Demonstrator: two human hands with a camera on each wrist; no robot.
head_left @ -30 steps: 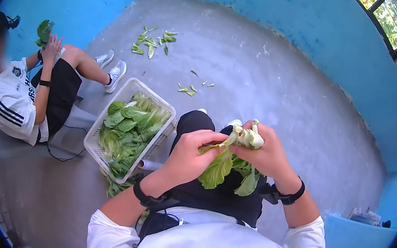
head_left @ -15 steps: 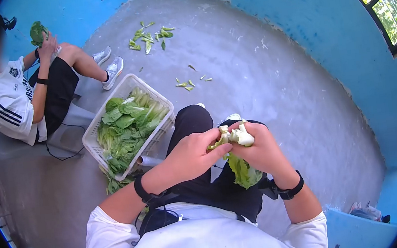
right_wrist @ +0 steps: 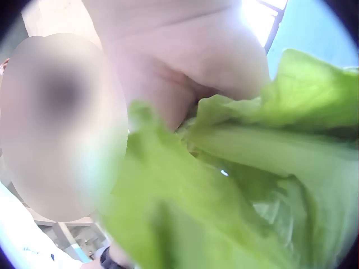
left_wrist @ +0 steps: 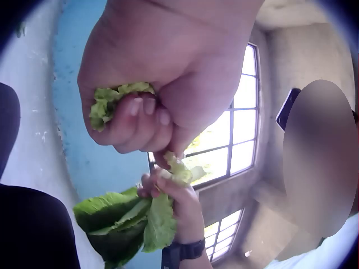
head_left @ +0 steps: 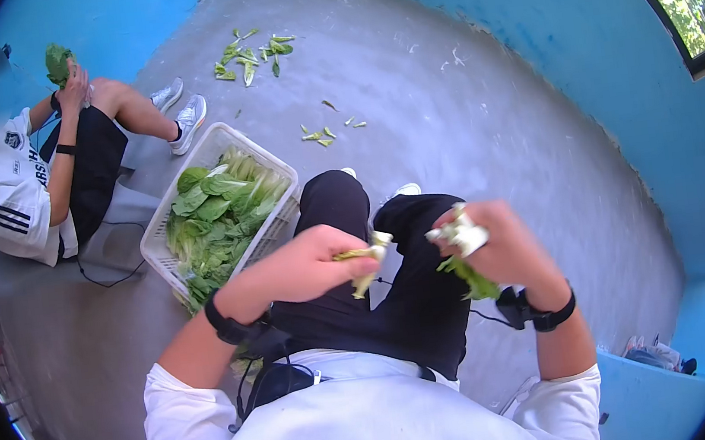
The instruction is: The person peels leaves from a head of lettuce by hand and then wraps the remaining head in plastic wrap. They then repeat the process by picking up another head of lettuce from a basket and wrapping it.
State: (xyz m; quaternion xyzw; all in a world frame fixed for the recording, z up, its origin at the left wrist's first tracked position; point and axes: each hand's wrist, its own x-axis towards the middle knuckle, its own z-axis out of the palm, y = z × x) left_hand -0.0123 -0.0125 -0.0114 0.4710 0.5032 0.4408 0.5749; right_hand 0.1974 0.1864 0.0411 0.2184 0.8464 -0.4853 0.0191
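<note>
At centre, my left fingers (head_left: 358, 265) pinch a torn yellow-green leaf (head_left: 363, 285), while my right hand (head_left: 508, 246) grips a white-stemmed green leafy vegetable (head_left: 470, 240) that could snap if squeezed hard.

White-stemmed green leafy vegetable (head_left: 466, 242), right of centre, leaves lowermost, pale yellow-green leaf pieces (head_left: 366, 264) (slightly blurred), near centre

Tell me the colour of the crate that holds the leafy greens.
The crate is white; the head view shows it best.

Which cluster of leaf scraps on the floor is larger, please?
The farther cluster from the wearer's knees; it has more, bigger pieces than the nearer cluster.
</note>
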